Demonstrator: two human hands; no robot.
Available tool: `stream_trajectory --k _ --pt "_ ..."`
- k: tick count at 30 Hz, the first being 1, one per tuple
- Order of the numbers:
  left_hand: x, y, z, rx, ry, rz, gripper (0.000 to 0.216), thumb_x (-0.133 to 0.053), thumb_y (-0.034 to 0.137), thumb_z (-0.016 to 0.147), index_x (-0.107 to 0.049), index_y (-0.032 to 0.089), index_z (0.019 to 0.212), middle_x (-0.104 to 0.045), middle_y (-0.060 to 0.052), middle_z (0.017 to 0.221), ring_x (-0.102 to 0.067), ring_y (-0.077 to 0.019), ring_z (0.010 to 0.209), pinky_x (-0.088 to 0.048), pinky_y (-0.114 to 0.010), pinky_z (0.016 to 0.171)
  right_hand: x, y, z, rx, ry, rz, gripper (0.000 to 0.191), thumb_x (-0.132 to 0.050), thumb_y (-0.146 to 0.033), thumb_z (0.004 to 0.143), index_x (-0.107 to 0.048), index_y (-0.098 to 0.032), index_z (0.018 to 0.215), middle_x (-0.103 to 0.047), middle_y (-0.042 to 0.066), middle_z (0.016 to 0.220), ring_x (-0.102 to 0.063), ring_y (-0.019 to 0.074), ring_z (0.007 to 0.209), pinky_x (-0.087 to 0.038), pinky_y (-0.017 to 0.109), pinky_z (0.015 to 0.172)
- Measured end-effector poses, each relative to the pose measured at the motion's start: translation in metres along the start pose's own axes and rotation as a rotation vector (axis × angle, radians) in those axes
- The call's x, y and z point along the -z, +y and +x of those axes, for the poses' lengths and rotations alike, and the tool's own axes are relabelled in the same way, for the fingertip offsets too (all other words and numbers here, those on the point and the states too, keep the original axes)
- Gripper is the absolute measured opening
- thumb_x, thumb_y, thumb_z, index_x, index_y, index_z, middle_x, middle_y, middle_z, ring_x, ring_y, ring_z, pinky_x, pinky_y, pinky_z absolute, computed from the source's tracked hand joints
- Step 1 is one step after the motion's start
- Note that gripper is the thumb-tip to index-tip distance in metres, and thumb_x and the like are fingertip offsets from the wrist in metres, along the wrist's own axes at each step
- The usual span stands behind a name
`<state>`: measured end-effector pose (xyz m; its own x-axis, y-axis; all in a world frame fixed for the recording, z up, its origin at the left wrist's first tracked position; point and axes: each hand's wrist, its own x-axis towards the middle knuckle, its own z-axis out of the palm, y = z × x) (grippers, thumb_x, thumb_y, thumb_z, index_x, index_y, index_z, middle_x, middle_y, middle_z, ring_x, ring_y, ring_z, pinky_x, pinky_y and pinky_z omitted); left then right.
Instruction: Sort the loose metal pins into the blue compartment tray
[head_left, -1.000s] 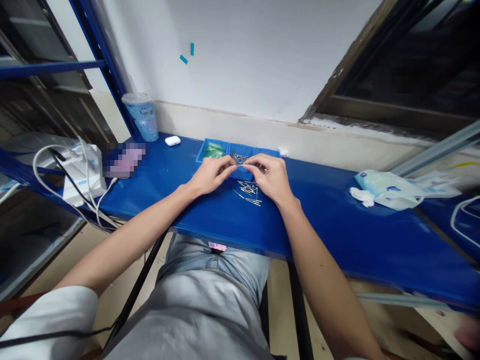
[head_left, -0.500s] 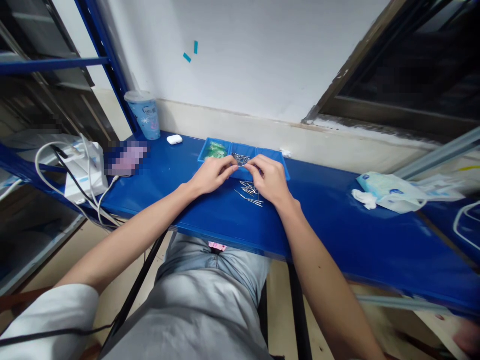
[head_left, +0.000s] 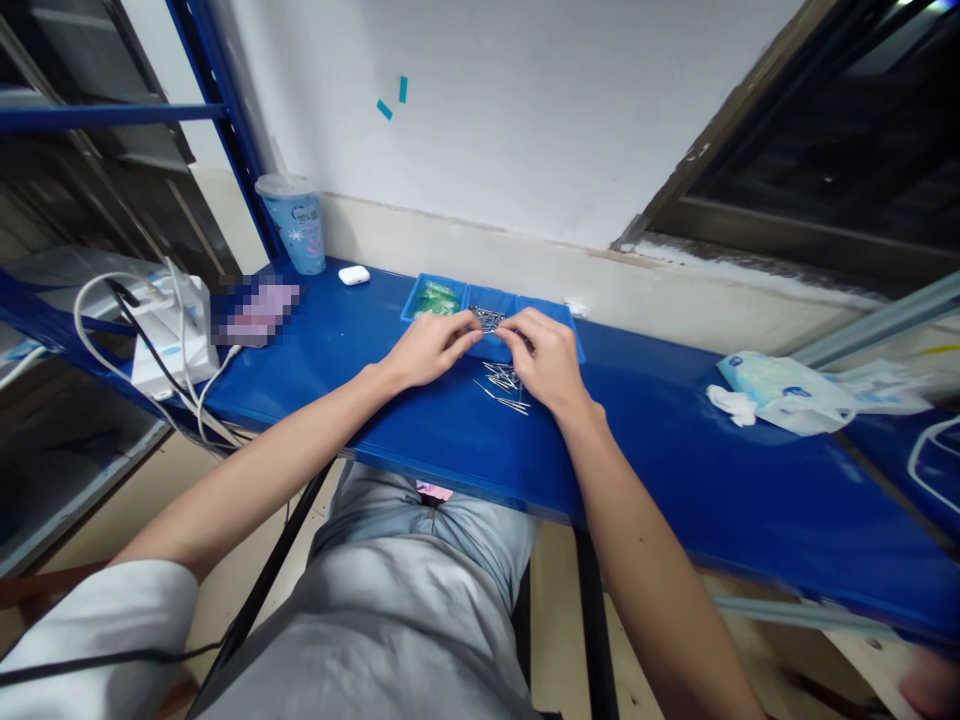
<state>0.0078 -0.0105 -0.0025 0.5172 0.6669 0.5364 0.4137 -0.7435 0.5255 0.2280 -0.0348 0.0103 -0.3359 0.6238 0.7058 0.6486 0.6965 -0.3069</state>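
My left hand (head_left: 435, 345) and my right hand (head_left: 546, 358) meet over the front of a blue divided tray (head_left: 491, 298). Thumb and fingertips are pinched on both sides, with a thin metal pin (head_left: 488, 332) seemingly spanning the small gap between them. Small green pieces, perhaps in clear wrapping (head_left: 437, 298), fill the tray's left compartment. Slim metal pins (head_left: 489, 317) lie in the middle one. My right hand partly covers the right compartment. Just below my hands, a loose pile of similar metal pins (head_left: 507, 378) is spread on the blue table (head_left: 450, 430).
Left of the tray are a white earbud case (head_left: 354, 275), a blue patterned cup (head_left: 298, 228), a blurred pink phone-like item (head_left: 264, 312) and a white power strip (head_left: 176, 335) with cables. A tissue pack (head_left: 784, 390) and crumpled tissue (head_left: 731, 405) lie right. A wall stands behind.
The view has shifted slightly, moving the scene a little to the right in the picture. Both hands keep nearly the same pinched pose at the tray.
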Motion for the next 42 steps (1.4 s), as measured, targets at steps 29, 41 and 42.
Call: stream_trajectory --k 29,41,42 --pt "-0.002 -0.002 0.0 0.004 -0.067 0.042 0.026 -0.055 0.036 0.103 -0.075 0.018 0.105 -0.065 0.001 0.063 -0.057 -0.0149 0.056 -0.041 -0.029 0.066 0.031 0.017 0.0 -0.193 0.609 -0.181 0.025 -0.053 -0.043 0.105 -0.068 -0.024 0.101 -0.06 0.01 0.096 -0.057 0.0296 0.093 -0.047 0.053 0.092" --pt "-0.008 -0.005 -0.001 0.003 -0.438 0.121 0.02 -0.065 0.032 0.095 -0.081 0.023 0.102 -0.073 -0.002 0.072 -0.063 -0.0161 0.06 -0.04 -0.027 0.062 0.022 0.034 0.002 -0.223 0.408 -0.322 0.038 -0.053 -0.044 0.104 -0.054 -0.024 0.071 -0.061 0.005 0.075 -0.054 0.0237 0.081 -0.043 0.042 0.083" --pt "-0.008 -0.005 -0.001 0.001 -0.445 0.129 0.019 -0.064 0.03 0.095 -0.08 0.023 0.101 -0.074 -0.002 0.074 -0.064 -0.0161 0.062 -0.039 -0.027 0.063 0.021 0.03 0.002 -0.186 0.353 -0.291 0.038 -0.052 -0.042 0.104 -0.054 -0.024 0.071 -0.06 0.004 0.073 -0.053 0.0219 0.076 -0.042 0.04 0.079"
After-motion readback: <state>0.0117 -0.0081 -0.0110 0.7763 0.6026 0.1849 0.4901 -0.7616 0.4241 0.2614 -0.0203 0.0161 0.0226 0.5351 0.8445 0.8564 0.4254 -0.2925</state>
